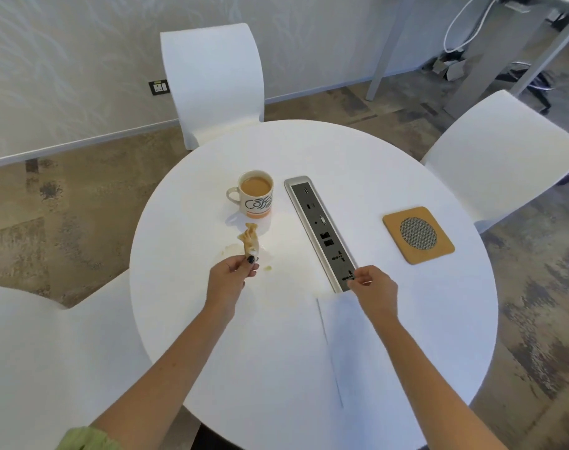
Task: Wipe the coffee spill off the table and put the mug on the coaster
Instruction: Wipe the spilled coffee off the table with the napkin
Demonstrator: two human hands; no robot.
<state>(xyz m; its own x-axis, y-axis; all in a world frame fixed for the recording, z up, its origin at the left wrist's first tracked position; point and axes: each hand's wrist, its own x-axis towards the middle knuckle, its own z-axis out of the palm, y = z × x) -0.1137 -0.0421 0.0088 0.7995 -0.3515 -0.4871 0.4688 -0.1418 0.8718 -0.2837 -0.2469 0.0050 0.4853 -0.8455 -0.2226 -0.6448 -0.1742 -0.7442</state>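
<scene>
A white mug point(256, 198) full of milky coffee stands on the round white table point(309, 368), left of centre. My left hand point(233, 274) pinches a crumpled, coffee-stained tissue point(250, 238) just in front of the mug. Under it lie a pale coffee smear point(228, 250) and a small drop point(268, 268). My right hand point(372, 287) pinches the top of a clean white tissue sheet point(338, 336), which hangs down toward me. The square cork coaster point(418, 234), with a round metal mesh in its middle, lies bare on the right side of the table, apart from the mug.
A silver power-socket strip point(322, 232) is set into the table between mug and coaster. White chairs stand at the back point(215, 82), at the right point(503, 151) and at the near left point(33, 352). Desk legs and cables are at the far right.
</scene>
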